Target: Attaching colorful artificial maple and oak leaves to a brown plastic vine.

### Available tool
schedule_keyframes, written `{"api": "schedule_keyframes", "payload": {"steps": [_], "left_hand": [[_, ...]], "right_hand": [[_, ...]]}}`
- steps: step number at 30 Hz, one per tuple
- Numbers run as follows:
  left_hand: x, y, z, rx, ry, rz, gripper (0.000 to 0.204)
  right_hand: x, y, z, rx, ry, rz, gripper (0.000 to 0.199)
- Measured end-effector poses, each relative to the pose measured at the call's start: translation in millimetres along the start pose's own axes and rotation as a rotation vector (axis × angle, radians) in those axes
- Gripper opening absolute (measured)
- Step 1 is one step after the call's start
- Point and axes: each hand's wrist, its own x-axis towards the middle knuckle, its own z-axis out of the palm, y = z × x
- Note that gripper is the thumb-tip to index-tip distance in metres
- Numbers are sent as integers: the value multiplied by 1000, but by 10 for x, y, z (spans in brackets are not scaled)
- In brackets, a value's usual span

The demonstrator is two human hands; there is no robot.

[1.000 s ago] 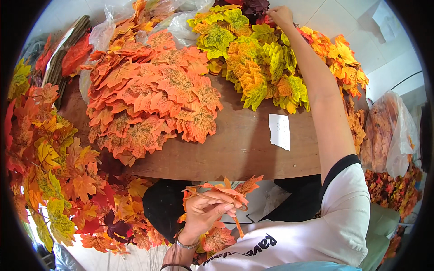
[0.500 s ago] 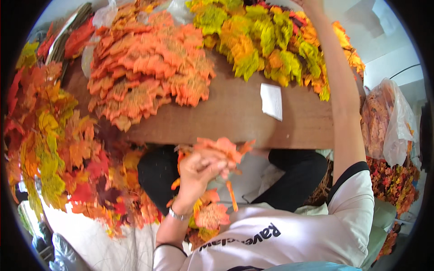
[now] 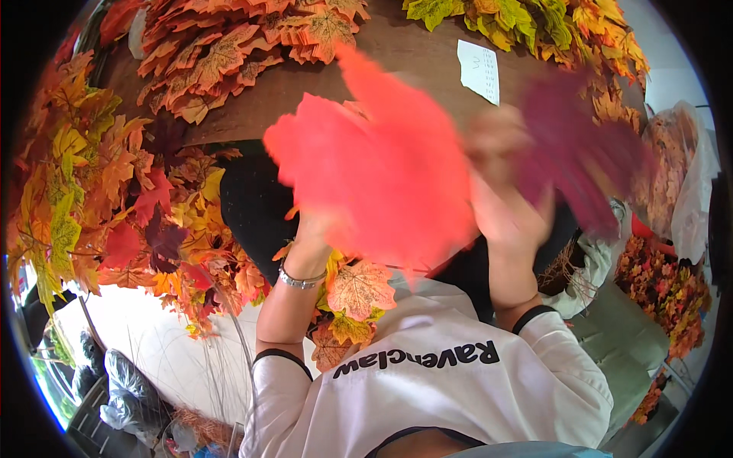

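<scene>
A large red artificial maple leaf (image 3: 382, 175), blurred by motion, hangs in front of my chest over my lap. My left hand (image 3: 317, 225), with a bracelet at the wrist, is at its lower left; the leaf covers its fingers, which appear closed on it. A sliver of orange leaf shows behind its top. My right hand (image 3: 508, 206), also smeared, is at the red leaf's right side, closed on a dark maroon artificial maple leaf (image 3: 576, 149). Below my left hand an orange leaf (image 3: 360, 288) and yellow ones dangle beside my forearm.
Stacks of orange leaves (image 3: 229, 57) lie on the brown table (image 3: 412, 53), with yellow-green leaves (image 3: 527, 23) at far right. A white paper slip (image 3: 479, 72) lies between them. Mixed autumn leaves (image 3: 114, 191) crowd the left. A clear plastic bag (image 3: 691, 183) stands at right.
My right arm has drawn back from the far right of the table to my lap. The red and maroon leaves are now between my hands. The view has tilted down toward my body.
</scene>
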Motion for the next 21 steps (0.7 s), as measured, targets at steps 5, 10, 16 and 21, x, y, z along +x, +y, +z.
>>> {"api": "schedule_keyframes", "payload": {"steps": [5, 10, 16, 21], "left_hand": [[3, 166, 182, 128, -244, 130, 10], [-9, 155, 156, 53, -248, 157, 12], [-34, 158, 135, 54, -252, 164, 13], [-42, 169, 132, 98, -276, 175, 12]], "right_hand": [[179, 85, -44, -263, -17, 136, 27], [176, 269, -138, 252, 132, 497, 22], [114, 342, -59, 431, 242, 544, 16], [68, 424, -74, 499, 165, 530, 17]]}}
